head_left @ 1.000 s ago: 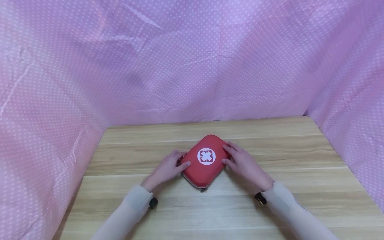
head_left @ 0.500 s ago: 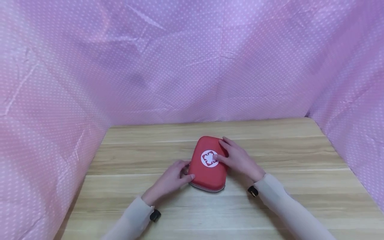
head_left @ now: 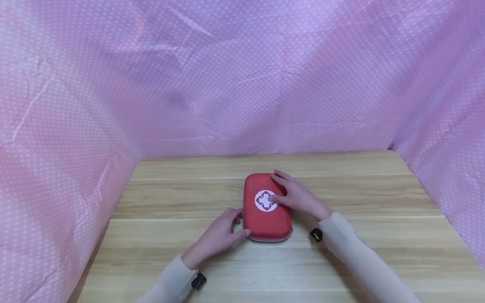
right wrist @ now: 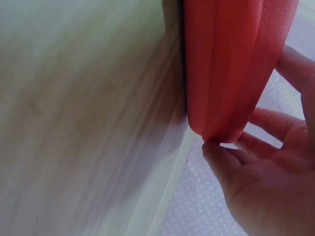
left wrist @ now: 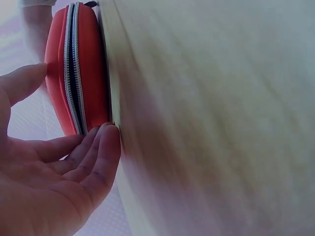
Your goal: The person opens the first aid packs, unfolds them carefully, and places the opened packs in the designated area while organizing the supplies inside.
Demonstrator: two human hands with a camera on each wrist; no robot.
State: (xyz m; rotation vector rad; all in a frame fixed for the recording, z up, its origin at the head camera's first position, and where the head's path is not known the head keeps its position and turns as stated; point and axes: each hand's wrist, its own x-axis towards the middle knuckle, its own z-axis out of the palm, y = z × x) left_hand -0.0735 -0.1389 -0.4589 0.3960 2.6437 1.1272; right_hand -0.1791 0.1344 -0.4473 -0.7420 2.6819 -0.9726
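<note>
Red case: it lies flat on the table, a little right of the middle, its long sides running away from the person [head_left: 267, 225].
White emblem: round, printed on the lid, partly under the right thumb [head_left: 265, 207].
Zipper: silver teeth in two rows with a dark strip between; I cannot tell if it is fully closed [left wrist: 75, 73].
Shell: it looks moulded, so I judge it rather stiff, but the lid may dent a little under a strong thumb.
Weight: probably light; the contents are hidden.
Surface: woven texture, so not very slippery, though the rounded corners give less hold.
Best hold: both long sides, thumbs above, fingers low at the seam.
Left hand: half spread, lightly holding the near left corner, thumb on the lid, fingers bent against the side [head_left: 217, 235].
Right hand: half spread, holding the far right part, thumb on the lid, fingers over the edge [head_left: 303, 200].
Table: pale wood grain [head_left: 170, 189].
Cloth: pink, dotted, hanging behind [head_left: 227, 92].
</note>
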